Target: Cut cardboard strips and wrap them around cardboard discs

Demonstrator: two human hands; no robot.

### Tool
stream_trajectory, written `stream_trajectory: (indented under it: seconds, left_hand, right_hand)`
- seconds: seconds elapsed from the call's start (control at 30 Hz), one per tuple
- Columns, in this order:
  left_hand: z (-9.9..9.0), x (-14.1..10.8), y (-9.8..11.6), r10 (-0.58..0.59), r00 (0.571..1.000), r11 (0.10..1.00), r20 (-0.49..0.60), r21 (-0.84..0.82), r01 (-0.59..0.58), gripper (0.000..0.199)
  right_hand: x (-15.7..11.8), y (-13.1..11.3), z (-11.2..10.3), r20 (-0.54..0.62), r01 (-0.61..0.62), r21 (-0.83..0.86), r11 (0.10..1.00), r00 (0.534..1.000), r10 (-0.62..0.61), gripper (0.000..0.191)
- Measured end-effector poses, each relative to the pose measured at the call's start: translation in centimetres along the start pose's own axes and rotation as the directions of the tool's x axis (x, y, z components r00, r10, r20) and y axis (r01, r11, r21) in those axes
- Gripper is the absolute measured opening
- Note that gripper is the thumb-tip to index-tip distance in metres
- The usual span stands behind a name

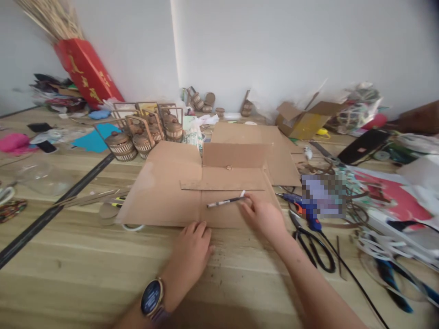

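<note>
A large piece of brown cardboard [164, 187] lies opened out on the wooden table, with a raised flap and a narrow strip [222, 185] near its middle. My right hand [262, 217] pinches the end of a dark pen [222, 202], which lies low over the cardboard and points left. At the cardboard's near edge rests my left hand [194, 246], palm down, its fingers slightly bent and held together; nothing shows in it. A watch [152, 298] is on the left wrist.
Black-handled scissors [317, 251] and a blue glue gun [310, 219] with a cord lie right of the cardboard. Small lidded baskets [121, 145] stand behind it on the left. An open box [305, 119] and a black case [363, 146] are at the back right.
</note>
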State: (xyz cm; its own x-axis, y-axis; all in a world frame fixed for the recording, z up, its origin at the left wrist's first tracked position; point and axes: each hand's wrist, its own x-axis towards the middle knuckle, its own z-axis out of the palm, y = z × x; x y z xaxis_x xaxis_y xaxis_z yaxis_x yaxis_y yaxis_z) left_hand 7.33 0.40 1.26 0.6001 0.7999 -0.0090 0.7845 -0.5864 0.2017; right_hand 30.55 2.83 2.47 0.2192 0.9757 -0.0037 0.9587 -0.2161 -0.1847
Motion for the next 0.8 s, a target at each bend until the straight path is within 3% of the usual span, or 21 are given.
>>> stream_trajectory:
  seconds: [0.1, 0.2, 0.3, 0.4, 0.63, 0.8]
  left_hand:
    - [0.3, 0.3, -0.3, -0.015, 1.000, 1.000, -0.001, -0.004, 0.015, 0.024]
    - [1.0, 0.5, -1.2, 0.003, 0.999, 1.000, -0.036, 0.009, -0.003, 0.019]
    - [2.0, 0.7, -2.4, 0.048, 0.991, 0.999, -0.122, 0.029, -0.045, 0.019]
    - [2.8, 0.8, -3.3, 0.090, 0.971, 0.996, -0.222, 0.045, -0.082, 0.021]
    - [3.5, 0.8, -4.3, 0.095, 0.937, 0.992, -0.337, -0.052, -0.119, 0.031]
    - [3.5, 1.0, -5.1, 0.083, 0.921, 0.977, -0.380, -0.151, -0.150, 0.036]
  right_hand:
    - [-2.8, 3.1, -0.3, -0.059, -0.079, 0.028, 0.996, 0.995, 0.081, 0.033]
    - [-5.9, 7.2, -0.5, -0.131, -0.239, 0.043, 0.970, 0.961, 0.242, 0.035]
    - [-8.6, 10.7, -0.3, -0.191, -0.360, 0.052, 0.931, 0.912, 0.363, 0.040]
    - [-10.1, 13.0, 0.1, -0.222, -0.394, 0.067, 0.917, 0.890, 0.398, 0.041]
    - [-9.4, 14.9, -0.3, -0.225, -0.362, 0.056, 0.931, 0.904, 0.365, 0.040]
    - [-7.9, 12.5, 0.4, -0.178, -0.291, 0.020, 0.957, 0.941, 0.289, 0.038]
